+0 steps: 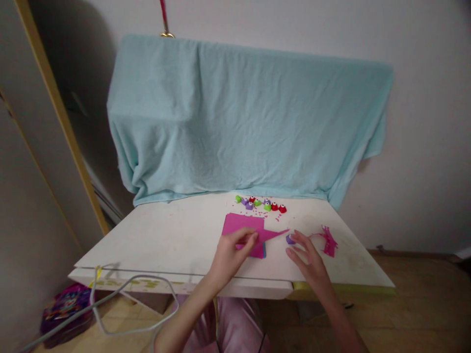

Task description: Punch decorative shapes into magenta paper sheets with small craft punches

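A stack of pink paper squares (243, 224) lies on the white table (165, 240), with a blue sheet edge showing underneath. My left hand (233, 252) pinches a pink paper strip (274, 234) that tapers to a point on the right. My right hand (307, 255) rests on the table, fingers spread, touching a small purple punch (290, 239). Several small punches in green, purple and red (261, 203) sit in a row at the back, with pink confetti around them.
Pink paper scraps (328, 241) lie right of my right hand. A light blue cloth (243, 117) drapes over something behind the table. A grey cable (121, 294) hangs off the front left edge. A colourful bag (66, 311) sits on the floor.
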A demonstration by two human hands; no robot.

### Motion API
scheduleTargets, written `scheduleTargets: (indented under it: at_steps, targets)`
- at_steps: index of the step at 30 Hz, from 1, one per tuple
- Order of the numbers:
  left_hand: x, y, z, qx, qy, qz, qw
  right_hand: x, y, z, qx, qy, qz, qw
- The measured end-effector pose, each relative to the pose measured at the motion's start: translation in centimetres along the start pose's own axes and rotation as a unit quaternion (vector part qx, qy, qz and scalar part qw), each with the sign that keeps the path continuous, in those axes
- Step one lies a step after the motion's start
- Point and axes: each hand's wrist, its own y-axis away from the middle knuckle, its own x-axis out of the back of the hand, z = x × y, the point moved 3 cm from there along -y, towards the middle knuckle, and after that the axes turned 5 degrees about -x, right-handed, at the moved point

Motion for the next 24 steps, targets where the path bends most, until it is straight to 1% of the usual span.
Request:
scheduleTargets:
  at_steps: [1,2,4,6,7,9,10,13,15,18,20,22,24]
  targets:
    - [0.5,0.3,0.7,0.021,0.056,0.022,0.998,-0.7,-0.1,-0.4,-0.017,-0.058,-0.043,0.997]
    - [1.0,0.5,1.3,0.041,0.102,0.033,0.993,-1.5,-0.1,-1.0,-0.029,-0.117,-0.093,0.988]
    - [1.7,0.6,2.1,0.072,0.173,0.029,0.982,-2.8,0.2,-2.9,-0.046,-0.209,-0.148,0.966]
    - [2.3,0.7,2.3,0.092,0.214,0.030,0.972,-3.9,0.9,-5.1,-0.105,-0.234,-0.194,0.947]
    - [2.5,0.8,2.4,0.100,0.227,0.034,0.968,-4.3,1.3,-6.1,-0.136,-0.231,-0.200,0.942]
    - [2.8,1.1,2.5,0.113,0.247,0.049,0.961,-4.8,1.9,-7.9,-0.176,-0.223,-0.166,0.944]
    - [2.9,1.3,2.6,0.119,0.256,0.058,0.958,-4.9,2.1,-8.7,-0.179,-0.228,-0.145,0.946]
    - [3.1,2.1,3.0,0.130,0.278,0.086,0.948,-4.9,2.4,-9.8,-0.169,-0.233,-0.070,0.955]
    - [3.2,2.6,3.1,0.135,0.283,0.099,0.944,-4.8,2.6,-10.2,-0.156,-0.218,-0.039,0.962]
    - [3.4,3.0,3.0,0.142,0.283,0.111,0.942,-4.5,3.0,-10.7,-0.140,-0.185,-0.025,0.972]
    - [3.4,3.1,2.8,0.146,0.279,0.105,0.943,-4.0,3.1,-11.1,-0.126,-0.156,-0.021,0.980]
    - [3.3,3.2,2.7,0.148,0.277,0.079,0.946,-3.2,2.9,-11.7,-0.099,-0.119,-0.020,0.988]
    - [3.0,3.4,2.7,0.145,0.277,0.045,0.949,-2.6,2.6,-12.4,-0.071,-0.085,-0.037,0.993]
